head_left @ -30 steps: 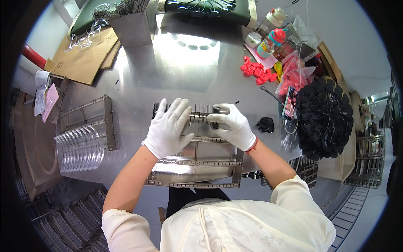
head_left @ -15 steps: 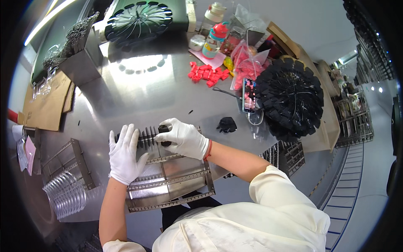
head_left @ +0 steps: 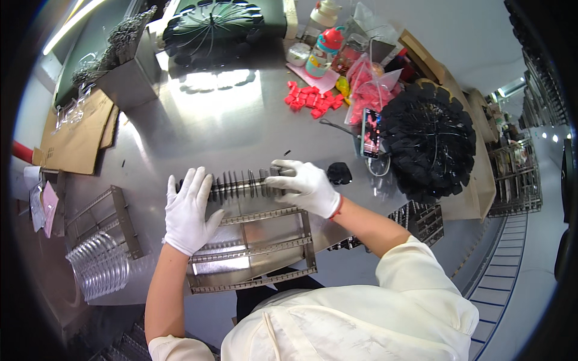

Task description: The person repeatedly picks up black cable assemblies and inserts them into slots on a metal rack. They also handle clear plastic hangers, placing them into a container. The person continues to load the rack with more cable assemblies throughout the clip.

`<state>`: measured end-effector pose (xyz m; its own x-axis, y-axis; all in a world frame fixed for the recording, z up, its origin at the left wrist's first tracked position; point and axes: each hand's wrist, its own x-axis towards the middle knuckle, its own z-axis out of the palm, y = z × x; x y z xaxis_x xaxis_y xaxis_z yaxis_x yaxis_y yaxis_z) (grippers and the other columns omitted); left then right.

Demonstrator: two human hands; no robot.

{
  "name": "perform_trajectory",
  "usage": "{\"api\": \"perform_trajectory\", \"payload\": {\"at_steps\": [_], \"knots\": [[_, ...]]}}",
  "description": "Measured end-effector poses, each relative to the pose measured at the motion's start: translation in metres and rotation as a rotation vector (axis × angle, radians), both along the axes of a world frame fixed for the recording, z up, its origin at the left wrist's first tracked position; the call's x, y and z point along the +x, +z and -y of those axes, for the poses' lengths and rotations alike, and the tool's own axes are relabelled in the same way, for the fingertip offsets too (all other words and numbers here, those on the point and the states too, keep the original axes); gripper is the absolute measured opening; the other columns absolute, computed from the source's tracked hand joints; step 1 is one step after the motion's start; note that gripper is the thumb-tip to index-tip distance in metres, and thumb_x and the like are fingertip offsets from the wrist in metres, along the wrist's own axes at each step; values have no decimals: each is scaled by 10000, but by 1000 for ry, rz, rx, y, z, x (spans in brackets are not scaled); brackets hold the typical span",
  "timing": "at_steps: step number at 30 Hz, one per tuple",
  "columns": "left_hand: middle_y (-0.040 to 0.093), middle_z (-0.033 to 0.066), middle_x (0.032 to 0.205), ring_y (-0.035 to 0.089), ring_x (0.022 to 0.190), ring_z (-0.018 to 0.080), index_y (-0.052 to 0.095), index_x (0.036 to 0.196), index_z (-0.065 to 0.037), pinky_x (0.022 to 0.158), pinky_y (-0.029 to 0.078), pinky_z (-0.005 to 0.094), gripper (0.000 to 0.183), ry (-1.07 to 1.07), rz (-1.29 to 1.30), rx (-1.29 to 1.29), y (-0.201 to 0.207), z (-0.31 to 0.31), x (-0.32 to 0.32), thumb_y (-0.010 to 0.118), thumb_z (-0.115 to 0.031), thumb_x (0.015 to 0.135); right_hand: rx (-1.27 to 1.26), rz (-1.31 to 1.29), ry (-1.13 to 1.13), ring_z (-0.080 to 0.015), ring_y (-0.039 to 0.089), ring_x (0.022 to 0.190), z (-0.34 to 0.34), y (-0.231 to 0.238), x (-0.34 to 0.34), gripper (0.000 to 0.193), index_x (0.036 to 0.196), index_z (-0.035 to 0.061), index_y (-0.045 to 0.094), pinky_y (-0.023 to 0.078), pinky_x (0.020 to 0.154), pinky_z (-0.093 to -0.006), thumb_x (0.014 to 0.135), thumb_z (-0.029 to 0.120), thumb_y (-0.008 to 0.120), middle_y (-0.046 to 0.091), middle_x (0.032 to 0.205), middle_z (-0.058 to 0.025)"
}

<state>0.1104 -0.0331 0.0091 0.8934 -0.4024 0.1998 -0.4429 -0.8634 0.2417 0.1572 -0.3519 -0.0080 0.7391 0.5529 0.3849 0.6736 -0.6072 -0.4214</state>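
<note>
Both hands wear white gloves over a metal slotted rack (head_left: 274,246) at the table's near edge. A row of thin black flat pieces (head_left: 232,185) stands on edge along the rack's far rail. My left hand (head_left: 189,213) lies over the row's left end, fingers stretched out and thumb apart. At the right end, my right hand (head_left: 307,188) curls its fingers around a few black pieces, partly hidden by the glove. A loose black piece (head_left: 339,173) lies on the table just right of that hand.
A large round pile of black pieces (head_left: 430,141) stands at right, beside a phone (head_left: 371,133) on a cable. Red clips (head_left: 312,99) and bottles (head_left: 324,53) sit farther back. At left are clear rings (head_left: 99,271), cardboard (head_left: 75,135) and a metal bin (head_left: 129,78).
My right hand has moved right along the rail, and a longer row of upright black pieces now shows between the hands. My left hand stays at the left end. The whole view has shifted slightly.
</note>
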Motion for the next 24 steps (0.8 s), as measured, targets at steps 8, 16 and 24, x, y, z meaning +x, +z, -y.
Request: {"api": "perform_trajectory", "payload": {"at_steps": [8,16,24], "knots": [[483,194,1510,438,1436,378,539,1415,-33,1200,260,627,724,23,-17,45,41,10,3,781,-287,782,-52,-118,-79,-323,667,1115,42,1,-2,611,1292,206,691,523,940,-432,709,285,856,620,1404,-161],[421,147,1559,342,1487,332,486,1477,-74,1209,255,620,748,-368,-24,65,14,114,19,683,-476,877,-528,15,-147,-354,500,1363,29,22,-19,732,1483,244,517,423,1102,-517,823,418,780,506,1495,-178],[451,119,1547,391,1452,319,502,1480,-72,1185,297,604,715,-51,4,306,5,-20,6,676,-454,902,-48,-15,-300,-366,642,1055,12,55,-95,471,1270,110,633,513,909,-482,829,242,732,677,1141,-166]]}}
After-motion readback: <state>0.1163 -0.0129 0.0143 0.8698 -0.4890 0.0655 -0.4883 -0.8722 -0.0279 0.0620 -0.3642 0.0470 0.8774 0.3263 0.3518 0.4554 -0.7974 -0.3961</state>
